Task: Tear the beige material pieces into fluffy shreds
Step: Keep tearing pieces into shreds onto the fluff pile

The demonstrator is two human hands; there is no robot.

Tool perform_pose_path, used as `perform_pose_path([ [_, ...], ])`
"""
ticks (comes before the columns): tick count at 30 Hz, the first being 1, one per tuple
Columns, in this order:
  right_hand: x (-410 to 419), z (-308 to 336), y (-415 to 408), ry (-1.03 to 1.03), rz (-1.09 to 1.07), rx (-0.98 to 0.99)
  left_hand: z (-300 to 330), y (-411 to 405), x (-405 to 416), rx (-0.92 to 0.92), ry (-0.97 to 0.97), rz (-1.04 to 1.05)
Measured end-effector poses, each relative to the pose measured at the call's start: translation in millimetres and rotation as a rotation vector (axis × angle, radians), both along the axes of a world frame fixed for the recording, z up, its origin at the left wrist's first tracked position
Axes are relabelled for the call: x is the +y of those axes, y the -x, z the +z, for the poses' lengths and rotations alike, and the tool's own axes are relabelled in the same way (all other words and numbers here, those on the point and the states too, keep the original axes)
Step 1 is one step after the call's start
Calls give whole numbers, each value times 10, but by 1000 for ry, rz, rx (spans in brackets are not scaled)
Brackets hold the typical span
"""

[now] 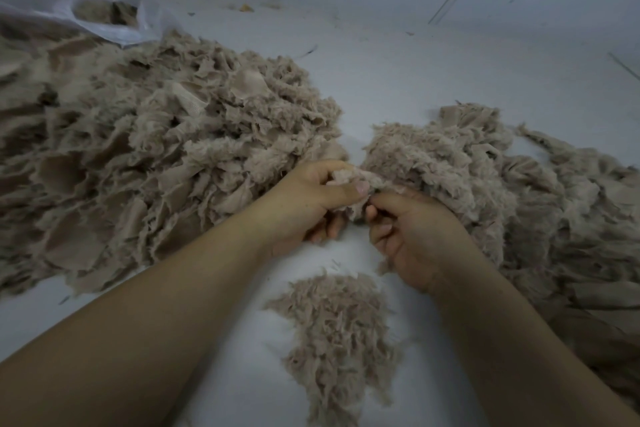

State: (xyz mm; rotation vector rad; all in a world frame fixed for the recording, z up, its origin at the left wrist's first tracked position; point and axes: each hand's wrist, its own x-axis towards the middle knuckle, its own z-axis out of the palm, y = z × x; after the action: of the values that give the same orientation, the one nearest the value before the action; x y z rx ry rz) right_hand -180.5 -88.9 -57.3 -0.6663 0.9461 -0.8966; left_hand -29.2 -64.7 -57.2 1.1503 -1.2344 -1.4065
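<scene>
Here, with our left hand [313,199] and right hand [412,236] both pinching one beige piece [360,184] above the surface [398,80] between the heaps, we risk dragging clumps off the right pile [485,177] and muddling the finished shreds [339,329].

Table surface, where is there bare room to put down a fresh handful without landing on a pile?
Bare table lies wide beyond both heaps, toward the back right. A narrow strip runs between the left heap and right heap. Near you, bare patches flank the small shred pile. It is crowded at the hands, gripping a piece.
</scene>
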Motion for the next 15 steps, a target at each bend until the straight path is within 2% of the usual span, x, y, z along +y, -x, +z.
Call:
perform_pose_path([
  [3,5,2,-3,-4,15,24,-18,3,-19,2,8,73],
  [9,-10,34,-9,-133,-74,12,-43,32,-73,318,-23,303],
  [15,0,68,12,-185,-123,-47,-28,26,-69,400,-3,369],
])
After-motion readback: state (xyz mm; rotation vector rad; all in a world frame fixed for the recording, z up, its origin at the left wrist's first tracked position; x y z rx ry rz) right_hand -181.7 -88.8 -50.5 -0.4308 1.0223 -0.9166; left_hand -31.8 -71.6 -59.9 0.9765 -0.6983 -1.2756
